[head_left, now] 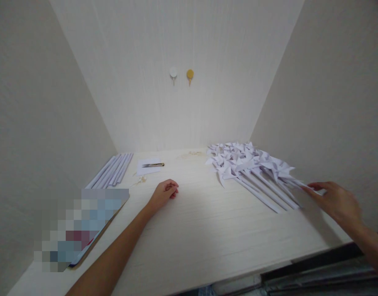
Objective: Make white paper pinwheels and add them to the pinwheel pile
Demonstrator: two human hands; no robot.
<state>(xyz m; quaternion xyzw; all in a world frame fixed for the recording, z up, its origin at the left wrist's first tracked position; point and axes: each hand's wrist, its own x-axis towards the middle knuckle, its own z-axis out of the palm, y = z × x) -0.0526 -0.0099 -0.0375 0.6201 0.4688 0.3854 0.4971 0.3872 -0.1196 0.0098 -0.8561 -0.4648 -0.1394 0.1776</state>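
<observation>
On the right, my right hand (pixel 338 203) pinches the stick end of a white paper pinwheel (pixel 295 181) at the right side of a pile. That pile of paper pinwheels (pixel 238 158) has its folded heads heaped toward the back wall, with rolled paper sticks (pixel 256 193) pointing toward me. My left hand (pixel 164 193) rests on the table (pixel 189 234) near the middle, its fingers curled closed and nothing visible in them. Nearest to it lie small scissors (pixel 153 165) on a white paper sheet (pixel 141 169).
Several rolled paper tubes (pixel 110 170) lie at the back left. In front of them is a flat, blurred-out item (pixel 93 230) with a dark edge. Small light scraps (pixel 141 179) lie near the sheet. Walls enclose three sides; two hooks (pixel 190 75) hang on the back wall.
</observation>
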